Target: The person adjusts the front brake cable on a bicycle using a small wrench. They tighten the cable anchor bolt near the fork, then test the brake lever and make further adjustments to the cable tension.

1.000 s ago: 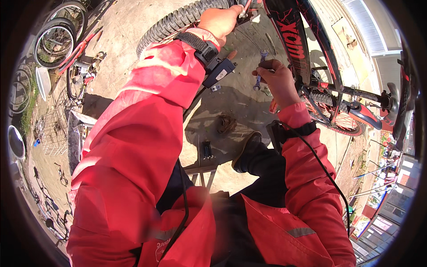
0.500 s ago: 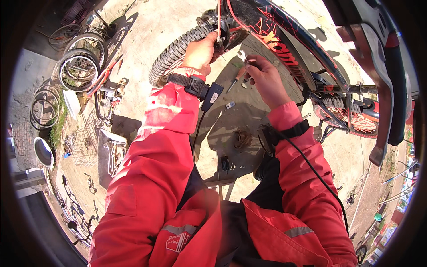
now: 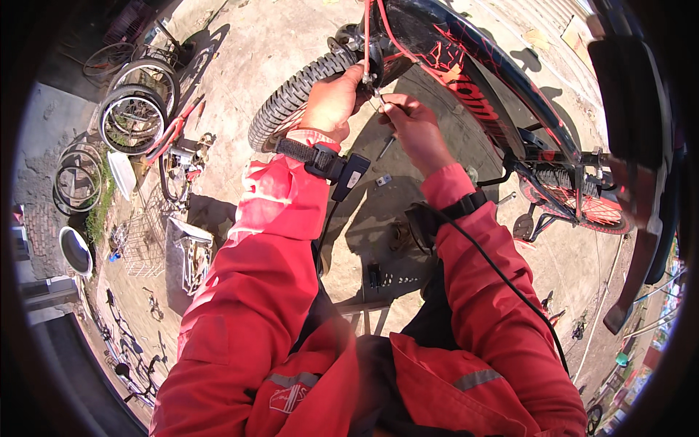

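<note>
My left hand (image 3: pixel 331 105) is closed around the brake (image 3: pixel 371 62) beside the knobby front tyre (image 3: pixel 273 105); its fingertips are partly hidden there. A red brake cable (image 3: pixel 367 36) runs down to that spot. Close by on the right, my right hand (image 3: pixel 419 135) pinches a small wrench (image 3: pixel 378 95), mostly covered by the fingers, with its head against the brake. The black and red bicycle frame (image 3: pixel 462 80) slants away to the right. On the ground below my right hand lies a screwdriver (image 3: pixel 386 148).
A small pale metal piece (image 3: pixel 384 180) lies on the shaded ground. Bicycle wheels (image 3: pixel 131 120), a white basin (image 3: pixel 76 251) and a wire basket (image 3: pixel 142 240) stand at the left. The rear wheel (image 3: pixel 582 200) is at the right. A black cable (image 3: pixel 502 266) trails along my right sleeve.
My right hand has moved left and up, bringing the wrench from open air to the brake. My left hand stays at the brake. The whole view has shifted slightly.
</note>
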